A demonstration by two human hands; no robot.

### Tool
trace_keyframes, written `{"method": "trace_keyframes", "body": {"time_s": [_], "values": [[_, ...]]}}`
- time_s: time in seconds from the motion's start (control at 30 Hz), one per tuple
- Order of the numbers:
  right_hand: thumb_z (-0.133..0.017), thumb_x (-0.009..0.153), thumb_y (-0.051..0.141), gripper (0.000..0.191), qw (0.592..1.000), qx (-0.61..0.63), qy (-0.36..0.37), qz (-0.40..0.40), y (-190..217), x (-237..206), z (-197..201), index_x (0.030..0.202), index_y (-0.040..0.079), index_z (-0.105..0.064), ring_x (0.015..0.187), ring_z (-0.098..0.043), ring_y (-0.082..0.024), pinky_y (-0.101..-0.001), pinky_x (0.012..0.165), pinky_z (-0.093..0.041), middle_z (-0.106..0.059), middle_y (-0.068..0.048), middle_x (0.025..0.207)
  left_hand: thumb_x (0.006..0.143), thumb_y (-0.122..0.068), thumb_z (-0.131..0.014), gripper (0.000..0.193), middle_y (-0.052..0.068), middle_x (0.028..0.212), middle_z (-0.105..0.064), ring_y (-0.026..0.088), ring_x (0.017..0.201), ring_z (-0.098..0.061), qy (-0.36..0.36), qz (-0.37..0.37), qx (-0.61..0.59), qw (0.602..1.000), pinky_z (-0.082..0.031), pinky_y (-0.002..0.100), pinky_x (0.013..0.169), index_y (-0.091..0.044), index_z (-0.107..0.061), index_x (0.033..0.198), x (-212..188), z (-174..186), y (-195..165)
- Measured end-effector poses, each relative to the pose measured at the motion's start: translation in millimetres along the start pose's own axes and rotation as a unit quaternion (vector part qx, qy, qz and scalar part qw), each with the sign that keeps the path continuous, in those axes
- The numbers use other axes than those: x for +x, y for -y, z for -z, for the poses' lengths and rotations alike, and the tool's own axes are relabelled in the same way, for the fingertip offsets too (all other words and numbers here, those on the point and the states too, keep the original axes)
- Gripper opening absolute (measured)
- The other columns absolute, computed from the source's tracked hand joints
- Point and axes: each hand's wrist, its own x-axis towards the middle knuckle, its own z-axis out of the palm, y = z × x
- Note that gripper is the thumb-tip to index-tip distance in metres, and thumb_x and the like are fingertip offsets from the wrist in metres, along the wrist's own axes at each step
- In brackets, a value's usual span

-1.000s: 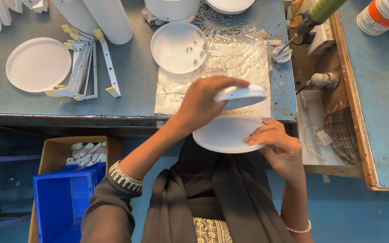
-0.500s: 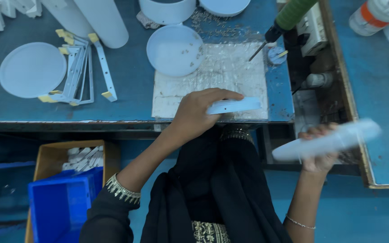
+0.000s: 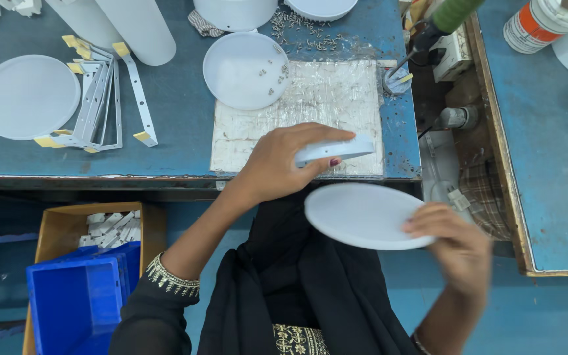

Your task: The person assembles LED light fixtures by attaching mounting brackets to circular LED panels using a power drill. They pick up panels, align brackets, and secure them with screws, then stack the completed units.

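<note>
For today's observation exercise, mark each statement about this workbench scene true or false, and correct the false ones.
1. The left hand holds a round white housing on its edge over the foil mat. True.
2. The right hand holds a screwdriver. False: it holds a flat white disc, off the bench edge.
3. Small screws lie in the white dish behind the mat. True.
4. The blue crate stands on the bench. False: it sits below the bench, beside a cardboard box.
5. White brackets with yellow ends lie left of the mat. True.
</note>
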Motion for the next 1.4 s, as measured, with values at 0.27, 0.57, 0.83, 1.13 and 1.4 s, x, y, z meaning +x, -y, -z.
{"method": "trace_keyframes", "body": {"time_s": [0.27, 0.57, 0.83, 1.13, 1.4], "values": [[-0.066, 0.072, -0.013, 0.029, 0.991, -0.102, 0.059, 0.062, 33.5, 50.1, -84.7, 0.092, 0.006, -0.076, 0.1, -0.074, -0.019, -0.0412, 0.108, -0.05, -0.078, -0.004, 0.097, 0.092, -0.031, -0.074, 0.04, 0.004, 0.135, -0.071, 0.025, 0.123, -0.07, 0.039, -0.074, -0.037, 0.996, -0.055, 0.038, 0.104, -0.028, -0.07, 0.131, -7.1, 4.2, 4.6], [-0.065, 0.074, -0.013, 0.028, 0.987, -0.141, 0.059, 0.051, 39.0, 59.9, -94.2, 0.092, 0.005, -0.075, 0.102, -0.072, -0.022, -0.0404, 0.106, -0.049, -0.078, -0.003, 0.097, 0.09, -0.036, -0.076, 0.04, -0.001, 0.135, -0.072, 0.021, 0.12, -0.072, 0.03, -0.067, -0.039, 0.997, -0.059, 0.034, 0.098, -0.033, -0.071, 0.129, -9.9, -1.5, 2.8], [-0.064, 0.078, -0.011, 0.025, 0.985, -0.156, 0.047, 0.057, 41.5, 65.4, -96.2, 0.094, 0.006, -0.074, 0.1, -0.07, -0.019, -0.0445, 0.112, -0.043, -0.077, -0.002, 0.099, 0.09, -0.035, -0.077, 0.042, 0.0, 0.137, -0.071, 0.021, 0.124, -0.071, 0.039, -0.069, -0.06, 0.995, -0.057, 0.034, 0.104, -0.031, -0.07, 0.131, -10.0, -0.1, 6.5], [-0.076, 0.087, -0.001, 0.029, 0.942, -0.28, -0.098, 0.154, 17.0, 70.8, -117.9, 0.113, 0.012, -0.077, 0.11, -0.058, -0.026, -0.0417, 0.107, -0.043, -0.063, -0.005, 0.11, 0.093, -0.034, -0.077, 0.044, 0.002, 0.137, -0.071, 0.023, 0.128, -0.07, 0.044, -0.089, -0.076, 0.992, -0.055, 0.036, 0.11, -0.024, -0.069, 0.134, -7.5, 2.7, 13.0], [-0.08, 0.094, -0.007, 0.033, 0.91, -0.263, -0.229, 0.225, -38.3, 68.9, -150.3, 0.121, 0.011, -0.074, 0.128, -0.046, -0.032, -0.0469, 0.112, -0.047, -0.047, -0.012, 0.132, 0.089, -0.026, -0.081, 0.055, 0.006, 0.14, -0.07, 0.025, 0.128, -0.07, 0.04, -0.092, -0.112, 0.989, -0.054, 0.036, 0.109, -0.01, -0.064, 0.139, -8.9, 6.9, 14.2]]}}
